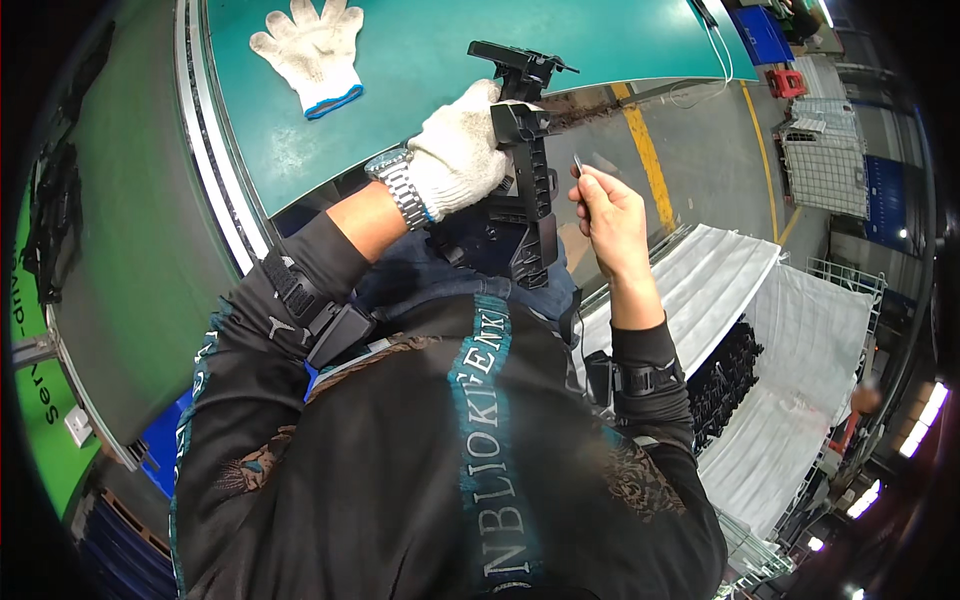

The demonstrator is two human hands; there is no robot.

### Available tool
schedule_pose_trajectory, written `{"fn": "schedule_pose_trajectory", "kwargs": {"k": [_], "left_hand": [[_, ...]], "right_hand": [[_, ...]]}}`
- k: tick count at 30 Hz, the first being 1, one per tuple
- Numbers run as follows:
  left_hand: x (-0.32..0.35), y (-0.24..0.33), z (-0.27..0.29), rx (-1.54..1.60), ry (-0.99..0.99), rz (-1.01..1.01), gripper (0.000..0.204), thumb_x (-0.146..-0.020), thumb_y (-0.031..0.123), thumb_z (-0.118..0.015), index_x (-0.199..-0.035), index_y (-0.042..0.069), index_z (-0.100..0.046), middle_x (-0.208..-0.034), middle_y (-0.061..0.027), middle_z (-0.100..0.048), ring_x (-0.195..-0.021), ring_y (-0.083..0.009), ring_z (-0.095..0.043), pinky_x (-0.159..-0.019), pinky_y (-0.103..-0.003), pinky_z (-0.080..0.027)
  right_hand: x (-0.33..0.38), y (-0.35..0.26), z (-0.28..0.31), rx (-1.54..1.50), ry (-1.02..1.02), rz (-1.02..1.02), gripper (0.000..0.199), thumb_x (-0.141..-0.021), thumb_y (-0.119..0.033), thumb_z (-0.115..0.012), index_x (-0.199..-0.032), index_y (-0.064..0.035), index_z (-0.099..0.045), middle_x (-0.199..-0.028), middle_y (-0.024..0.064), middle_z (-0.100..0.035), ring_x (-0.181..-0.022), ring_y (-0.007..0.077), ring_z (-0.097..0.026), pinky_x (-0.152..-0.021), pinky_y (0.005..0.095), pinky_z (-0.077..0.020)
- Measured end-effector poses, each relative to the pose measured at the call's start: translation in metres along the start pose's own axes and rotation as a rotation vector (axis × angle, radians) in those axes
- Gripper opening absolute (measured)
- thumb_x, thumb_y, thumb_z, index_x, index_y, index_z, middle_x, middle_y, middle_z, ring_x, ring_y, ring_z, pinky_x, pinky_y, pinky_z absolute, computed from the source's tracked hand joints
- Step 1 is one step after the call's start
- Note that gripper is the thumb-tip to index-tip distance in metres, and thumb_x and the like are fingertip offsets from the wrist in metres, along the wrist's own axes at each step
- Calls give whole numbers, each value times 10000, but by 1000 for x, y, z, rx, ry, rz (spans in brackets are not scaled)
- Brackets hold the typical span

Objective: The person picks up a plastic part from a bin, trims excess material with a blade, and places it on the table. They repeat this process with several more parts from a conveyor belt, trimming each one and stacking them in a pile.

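My left hand (458, 150), in a white knit glove with a watch at the wrist, is closed round a long black plastic part (532, 180). The part has ribs and brackets and extends from the table's near edge down toward my lap. To its right and apart from it, my bare right hand (614, 220) pinches a small thin blade-like piece (577, 166) between thumb and finger. Its tip points up and left; most of it is hidden in the fingers. A second white glove (312, 58) with a blue cuff lies flat on the green table (410, 50).
A conveyor belt (130, 230) with black parts (58, 220) runs along the left, edged by a metal rail (205, 130). At right stand wire cages lined with white sheeting (800, 320), holding several black parts (727, 385). A white cable (722, 55) hangs at the table's right end.
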State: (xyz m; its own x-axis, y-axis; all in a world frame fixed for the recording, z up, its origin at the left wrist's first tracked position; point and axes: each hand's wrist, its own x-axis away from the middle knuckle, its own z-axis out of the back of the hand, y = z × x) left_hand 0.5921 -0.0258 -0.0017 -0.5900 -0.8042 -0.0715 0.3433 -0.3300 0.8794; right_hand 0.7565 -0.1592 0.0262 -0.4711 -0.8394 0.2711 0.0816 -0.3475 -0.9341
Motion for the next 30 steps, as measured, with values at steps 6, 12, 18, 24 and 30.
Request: {"fn": "schedule_pose_trajectory", "kwargs": {"k": [6,12,18,24,30], "left_hand": [[1,1,1,-50,-22,-2,288,-826,105,-671,-1112,122,-651,-1051,-170,-646,-928,-360,-665,-795,-403,-546],[-2,-4,-2,-60,41,-51,292,-820,133,-699,-1107,112,-648,-1014,-156,-651,-919,-354,-668,-787,-391,-548],[0,-5,-3,-6,-26,7,322,-813,147,-713,-1120,89,-636,-1022,-160,-648,-927,-346,-666,-783,-386,-545],[-3,-3,0,-25,-5,7,326,-819,129,-698,-1135,88,-633,-1017,-163,-645,-921,-339,-668,-785,-384,-540],[-2,-7,-3,-30,-3,-68,308,-823,101,-665,-1131,93,-639,-1024,-163,-648,-924,-345,-667,-797,-377,-539]], "right_hand": [[12,-4,-2,-105,-115,138,264,-982,-155,-566,-1166,23,-633,-834,3,-626,-659,30,-505,-536,165,-407],[0,-6,-2,-156,-100,-67,280,-981,-160,-569,-1177,32,-621,-828,9,-625,-658,40,-514,-539,168,-412],[7,-3,2,-250,-194,56,293,-979,-165,-572,-1177,46,-613,-825,15,-626,-653,49,-520,-538,174,-419],[-11,-1,1,-190,-87,-111,290,-977,-167,-574,-1164,51,-614,-828,20,-627,-652,55,-524,-539,179,-424],[2,-2,-3,-308,-181,43,268,-976,-163,-569,-1154,31,-621,-815,17,-624,-642,57,-528,-529,189,-427]]}}
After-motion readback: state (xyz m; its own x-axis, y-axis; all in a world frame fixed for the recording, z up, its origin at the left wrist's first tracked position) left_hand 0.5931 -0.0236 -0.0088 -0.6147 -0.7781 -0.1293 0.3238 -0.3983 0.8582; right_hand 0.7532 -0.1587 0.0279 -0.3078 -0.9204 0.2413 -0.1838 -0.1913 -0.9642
